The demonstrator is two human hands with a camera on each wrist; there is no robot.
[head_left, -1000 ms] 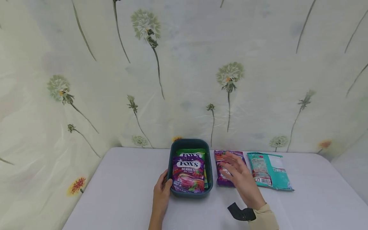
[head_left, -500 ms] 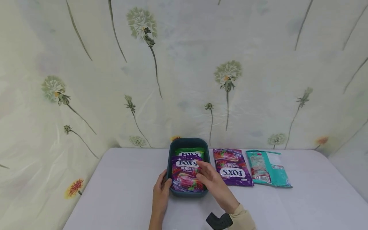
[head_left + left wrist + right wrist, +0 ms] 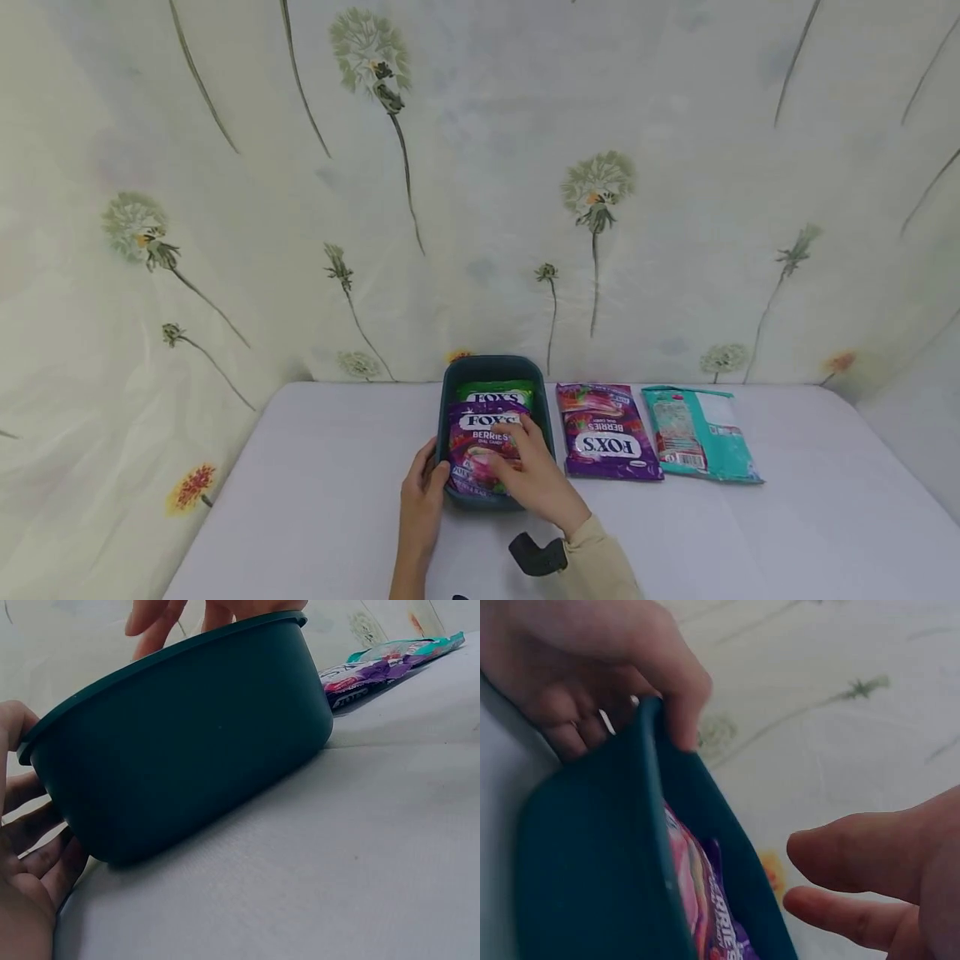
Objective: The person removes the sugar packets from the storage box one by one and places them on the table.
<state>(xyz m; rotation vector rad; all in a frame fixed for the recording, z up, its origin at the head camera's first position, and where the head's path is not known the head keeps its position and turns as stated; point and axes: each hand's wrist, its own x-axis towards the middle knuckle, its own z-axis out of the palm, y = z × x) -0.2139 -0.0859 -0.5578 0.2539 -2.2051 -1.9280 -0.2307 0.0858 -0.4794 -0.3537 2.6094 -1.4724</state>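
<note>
Teal bin (image 3: 195, 742) gripped sideways by left hand (image 3: 423, 497), presumably for steadiness | berries packet (image 3: 468, 454) overhung by right hand (image 3: 538, 479), fingers loosely apart, contact unclear

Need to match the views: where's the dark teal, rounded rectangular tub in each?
Head: lower middle, dark teal, rounded rectangular tub seen from above, open top showing.
Left wrist: left to centre, large, its outer side showing.
Right wrist: lower left, cut off by the bottom edge.
Shared landmark: the person's bare left hand, gripping the tub's rim in all three.
</note>
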